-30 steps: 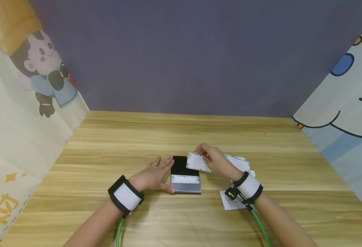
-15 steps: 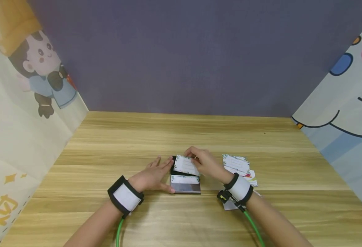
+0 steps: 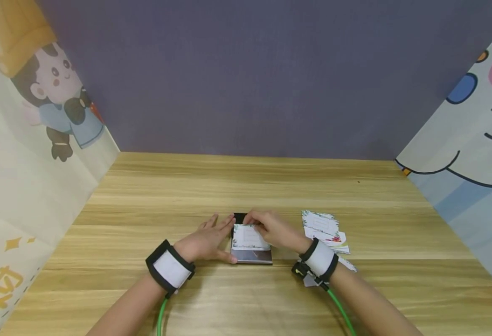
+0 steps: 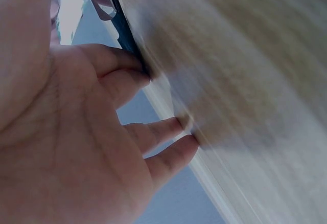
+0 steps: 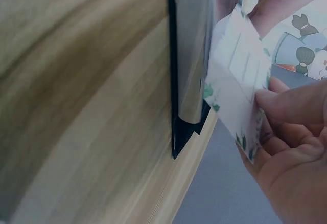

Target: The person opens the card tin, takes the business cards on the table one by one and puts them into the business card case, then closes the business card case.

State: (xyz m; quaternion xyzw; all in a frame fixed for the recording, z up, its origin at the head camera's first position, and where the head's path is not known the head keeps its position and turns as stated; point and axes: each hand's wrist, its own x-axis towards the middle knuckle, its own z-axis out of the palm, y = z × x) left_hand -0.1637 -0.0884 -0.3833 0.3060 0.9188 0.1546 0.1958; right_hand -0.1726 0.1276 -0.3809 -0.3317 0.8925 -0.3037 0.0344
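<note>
Cables (image 3: 161, 315) cross the bottom edge, and we're at lower centre: left hand (image 3: 208, 241) spread, touching the card case (image 3: 252, 258) along its left; right hand (image 3: 277, 231) pinching a white card (image 3: 247, 238) over it. Loose cards (image 3: 321, 226) lie right of centre, and we've got grey wall (image 3: 246, 79) across the top.

Left access to the case (image 3: 252, 257) is blocked by the left hand (image 3: 205, 242); right access is blocked by the right hand (image 3: 274, 229), and the middle is covered by the card (image 3: 250, 238) pinched there. Near approach is afforded over bare desk (image 3: 246, 298), flanked by both forearms (image 3: 132, 301) and green cables (image 3: 160, 315). Far-side room is bounded by the dark panel (image 3: 254, 84). Farther right, low passage is obstructed by loose cards (image 3: 320, 223), partly overhung by the wrist strap (image 3: 320, 258).
</note>
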